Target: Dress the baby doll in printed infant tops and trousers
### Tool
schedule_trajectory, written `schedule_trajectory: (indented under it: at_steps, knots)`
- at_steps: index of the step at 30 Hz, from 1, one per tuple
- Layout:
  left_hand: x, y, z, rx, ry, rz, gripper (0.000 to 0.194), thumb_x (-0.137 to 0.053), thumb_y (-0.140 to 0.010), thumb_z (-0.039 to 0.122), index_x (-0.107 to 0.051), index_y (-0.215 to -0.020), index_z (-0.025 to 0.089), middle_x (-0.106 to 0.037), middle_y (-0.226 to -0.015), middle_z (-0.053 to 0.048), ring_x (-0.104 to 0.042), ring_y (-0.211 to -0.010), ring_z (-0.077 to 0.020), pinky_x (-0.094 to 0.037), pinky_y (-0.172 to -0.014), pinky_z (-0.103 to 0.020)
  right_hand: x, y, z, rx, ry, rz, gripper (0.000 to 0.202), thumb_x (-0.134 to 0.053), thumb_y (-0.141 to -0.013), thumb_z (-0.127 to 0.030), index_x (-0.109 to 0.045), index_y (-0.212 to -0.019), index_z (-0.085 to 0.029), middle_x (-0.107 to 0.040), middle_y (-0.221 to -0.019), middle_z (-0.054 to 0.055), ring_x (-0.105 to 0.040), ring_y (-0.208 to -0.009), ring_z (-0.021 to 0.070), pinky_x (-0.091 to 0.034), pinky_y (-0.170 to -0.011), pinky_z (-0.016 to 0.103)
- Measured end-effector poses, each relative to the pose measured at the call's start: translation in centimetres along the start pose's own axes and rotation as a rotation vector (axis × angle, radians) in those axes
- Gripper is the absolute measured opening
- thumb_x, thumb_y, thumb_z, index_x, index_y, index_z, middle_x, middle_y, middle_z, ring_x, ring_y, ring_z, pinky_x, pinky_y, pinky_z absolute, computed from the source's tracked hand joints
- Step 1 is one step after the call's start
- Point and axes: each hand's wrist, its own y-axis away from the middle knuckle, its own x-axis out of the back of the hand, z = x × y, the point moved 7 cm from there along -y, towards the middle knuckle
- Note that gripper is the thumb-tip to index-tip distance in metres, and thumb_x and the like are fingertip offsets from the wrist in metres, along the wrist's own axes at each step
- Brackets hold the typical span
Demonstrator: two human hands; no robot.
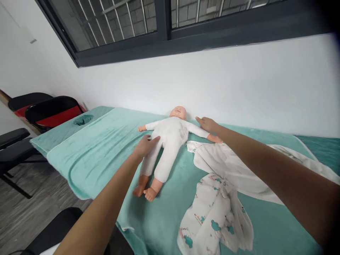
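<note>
A baby doll [170, 132] with a white cloth body lies on its back on a bed with a teal cover [98, 152], its arms spread and its head toward the wall. My left hand [146, 144] is at the doll's hip and upper leg on the left side, fingers apart; whether it presses on the cloth is hard to tell. Above the doll's outstretched arm on the right, my right hand [208, 124] reaches toward the wall with fingers extended, holding nothing. Printed white baby clothing [215, 216] lies crumpled to the right of the doll's feet.
More white cloth [239, 170] stretches under my right forearm toward the right edge. The bed meets a white wall [239, 85] below a dark-framed window [164, 35]. Black and red chairs [54, 113] stand past the bed's left end, near a face hole [83, 119].
</note>
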Motion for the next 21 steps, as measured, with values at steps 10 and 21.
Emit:
schedule_trajectory:
  at_steps: [10, 21]
  knots:
    - [-14.5, 14.3, 6.2, -0.283, -0.434, -0.414, 0.035, -0.070, -0.072, 0.052, -0.069, -0.089, 0.022, -0.069, -0.082, -0.006, -0.062, -0.066, -0.0199, -0.048, -0.062, -0.031, 4.6, 13.4, 12.0, 0.006, 0.379, -0.141, 0.038, -0.055, -0.082, -0.056, -0.065, -0.075, -0.020, -0.071, -0.090, 0.012, -0.063, -0.085, 0.0281, -0.042, -0.069, 0.033]
    - [-19.8, 16.5, 17.5, -0.737, -0.341, -0.141, 0.066, -0.063, -0.077, 0.013, -0.039, -0.138, 0.020, -0.054, -0.127, -0.012, -0.056, -0.116, -0.0254, -0.050, -0.093, -0.038, 11.3, 28.7, 0.9, 0.650, 0.399, 0.114, 0.032, -0.038, -0.100, -0.043, -0.064, -0.102, -0.024, -0.065, -0.099, 0.004, -0.059, -0.089, 0.0182, -0.038, -0.073, 0.028]
